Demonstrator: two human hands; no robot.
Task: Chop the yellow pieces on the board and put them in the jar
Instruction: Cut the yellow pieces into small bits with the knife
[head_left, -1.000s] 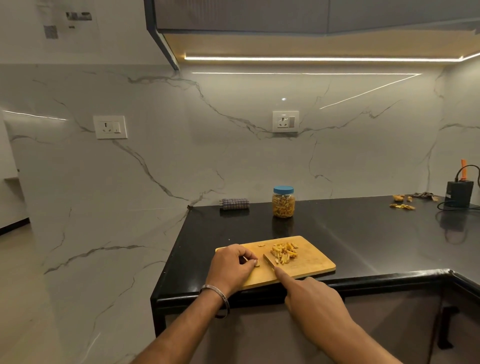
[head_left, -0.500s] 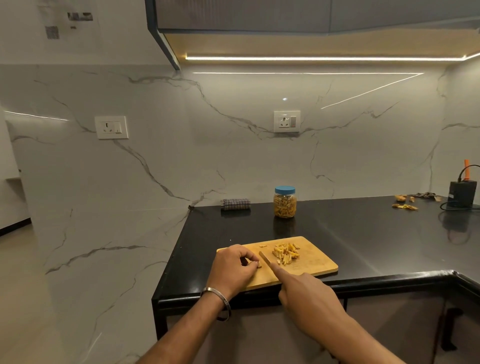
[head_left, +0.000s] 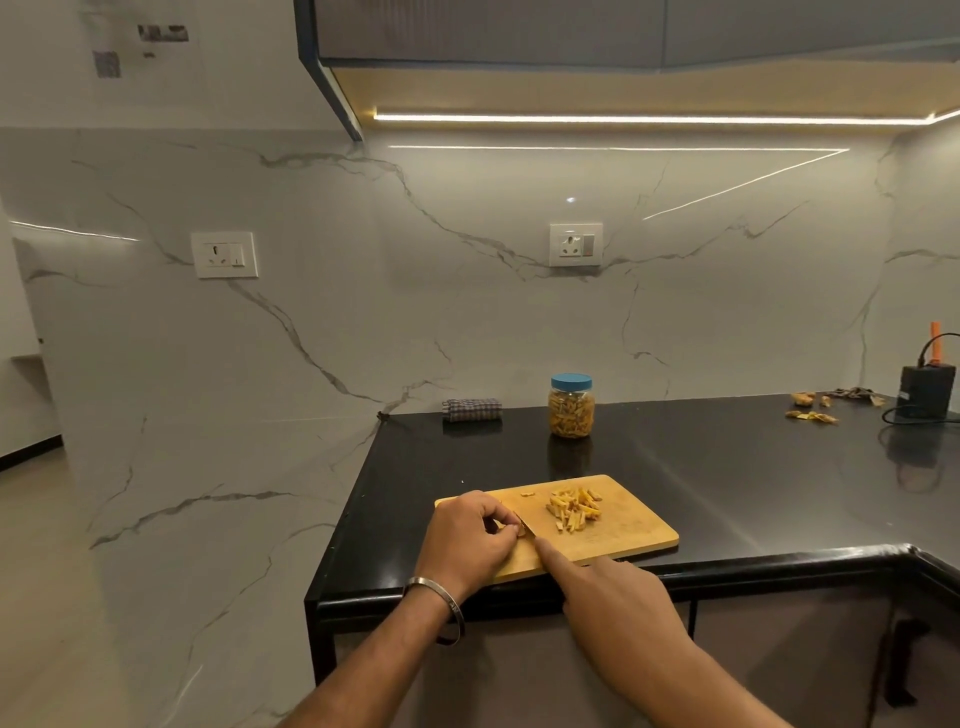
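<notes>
Gripping a small knife (head_left: 525, 528) with forefinger along its spine, the right hand (head_left: 618, 603) should cut slowly beside the left hand (head_left: 467, 540), which pinches a yellow piece on the wooden cutting board (head_left: 634, 530), the lidded jar (head_left: 571, 406) standing behind on the tabletop (head_left: 727, 457).

Left hand (head_left: 470, 540): reaching in from lower left, back facing up, fingers curling inward with thumb and fingertips pinching together at its right edge. Metal bangle (head_left: 441, 605) circling its wrist. Right hand (head_left: 618, 597): lying just right of the left, extending from lower right, index finger pointing forward toward the left fingertips, other fingers folding under.
</notes>
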